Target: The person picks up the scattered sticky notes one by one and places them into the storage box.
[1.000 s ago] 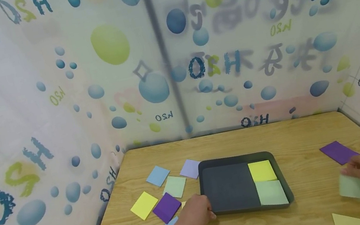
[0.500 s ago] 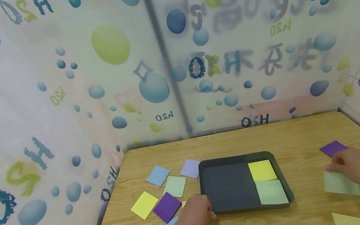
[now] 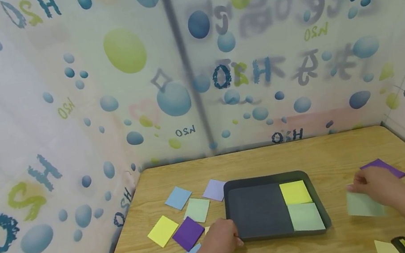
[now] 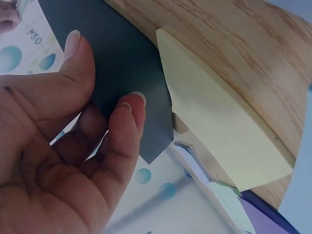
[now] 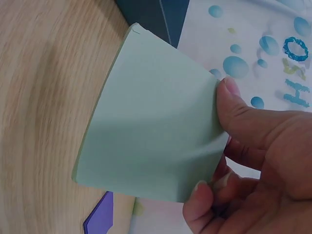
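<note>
In the head view my right hand (image 3: 380, 186) is right of the dark tray (image 3: 258, 211), raised over the table. Its thumb and fingers pinch one side of a pale green sticky note pad (image 5: 151, 122), whose flat face fills much of the right wrist view. At the tray's front left corner, my left hand (image 3: 218, 243) holds the edge with curled fingers. The left wrist view shows the thumb and fingertips against the dark wall. Inside the tray, a yellow pad (image 3: 294, 193) lies at the back right, a pale green pad (image 3: 306, 217) directly in front of it.
A purple pad (image 3: 386, 167) lies partly behind the right hand, and a cream pad (image 3: 385, 248) near the front right. Left of the tray are several pads, among them yellow (image 3: 163, 231), purple (image 3: 188, 233) and blue (image 3: 178, 198). A printed curtain (image 3: 140, 142) borders the table.
My right hand has moved left toward the tray with the pale green pad, uncovering part of the purple one. The left hand and the tray have stayed put.
</note>
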A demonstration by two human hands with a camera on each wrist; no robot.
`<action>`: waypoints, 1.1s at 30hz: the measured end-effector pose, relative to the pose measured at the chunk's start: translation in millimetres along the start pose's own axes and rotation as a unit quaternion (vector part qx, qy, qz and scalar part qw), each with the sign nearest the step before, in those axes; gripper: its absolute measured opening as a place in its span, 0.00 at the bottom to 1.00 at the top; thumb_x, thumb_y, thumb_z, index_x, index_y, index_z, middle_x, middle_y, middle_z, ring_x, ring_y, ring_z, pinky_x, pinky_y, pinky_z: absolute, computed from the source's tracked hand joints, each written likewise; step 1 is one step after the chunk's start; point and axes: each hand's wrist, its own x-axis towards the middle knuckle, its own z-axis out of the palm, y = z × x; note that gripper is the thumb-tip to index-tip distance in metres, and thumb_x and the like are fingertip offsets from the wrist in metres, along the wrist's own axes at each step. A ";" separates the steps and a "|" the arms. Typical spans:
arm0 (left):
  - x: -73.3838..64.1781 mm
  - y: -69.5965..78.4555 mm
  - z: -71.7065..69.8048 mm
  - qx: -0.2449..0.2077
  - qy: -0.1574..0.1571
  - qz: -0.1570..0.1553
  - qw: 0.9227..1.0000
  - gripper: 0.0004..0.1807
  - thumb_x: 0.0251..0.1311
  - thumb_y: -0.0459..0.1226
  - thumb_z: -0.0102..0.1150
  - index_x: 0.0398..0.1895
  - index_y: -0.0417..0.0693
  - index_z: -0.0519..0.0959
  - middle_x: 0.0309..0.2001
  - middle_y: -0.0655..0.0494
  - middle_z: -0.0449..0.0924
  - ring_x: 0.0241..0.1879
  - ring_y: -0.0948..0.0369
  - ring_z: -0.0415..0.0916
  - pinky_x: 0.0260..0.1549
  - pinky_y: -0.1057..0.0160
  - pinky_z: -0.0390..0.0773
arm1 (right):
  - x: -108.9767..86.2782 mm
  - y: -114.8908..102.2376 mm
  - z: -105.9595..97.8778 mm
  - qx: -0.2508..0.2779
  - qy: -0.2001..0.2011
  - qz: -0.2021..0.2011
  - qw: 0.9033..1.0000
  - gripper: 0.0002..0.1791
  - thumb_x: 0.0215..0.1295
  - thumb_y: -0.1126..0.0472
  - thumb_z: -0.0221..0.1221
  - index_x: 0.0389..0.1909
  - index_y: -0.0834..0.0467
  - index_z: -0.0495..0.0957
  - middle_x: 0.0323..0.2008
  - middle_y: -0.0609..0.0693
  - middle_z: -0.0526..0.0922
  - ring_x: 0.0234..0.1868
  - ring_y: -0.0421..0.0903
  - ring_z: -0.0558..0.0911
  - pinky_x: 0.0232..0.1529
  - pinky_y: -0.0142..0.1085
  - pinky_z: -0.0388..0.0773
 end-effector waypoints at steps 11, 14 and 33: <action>1.1 -0.9 2.4 0.003 0.003 -0.001 1.000 0.09 0.51 0.38 0.77 0.17 0.50 0.86 0.18 0.63 0.81 0.21 0.71 0.72 0.21 0.72 0.72 | 12.9 -31.6 8.4 0.037 -0.020 -0.006 0.999 0.21 0.68 0.48 0.63 0.22 0.56 0.70 0.21 0.45 0.64 0.25 0.43 0.65 0.26 0.35 0.61; 0.8 -1.0 2.4 0.000 0.002 -0.001 1.000 0.09 0.51 0.38 0.77 0.17 0.50 0.87 0.18 0.63 0.81 0.20 0.71 0.72 0.21 0.72 0.72 | 17.0 -40.7 11.3 0.038 -0.026 -0.003 0.999 0.20 0.68 0.51 0.63 0.22 0.56 0.69 0.22 0.45 0.64 0.26 0.44 0.66 0.27 0.36 0.61; -0.3 -0.3 0.0 -0.006 0.000 -0.003 1.000 0.08 0.50 0.38 0.77 0.18 0.50 0.87 0.18 0.64 0.81 0.21 0.71 0.71 0.22 0.72 0.72 | 30.9 -84.5 22.6 0.049 -0.044 -0.003 0.998 0.17 0.67 0.54 0.65 0.24 0.58 0.72 0.23 0.48 0.68 0.28 0.45 0.69 0.29 0.38 0.63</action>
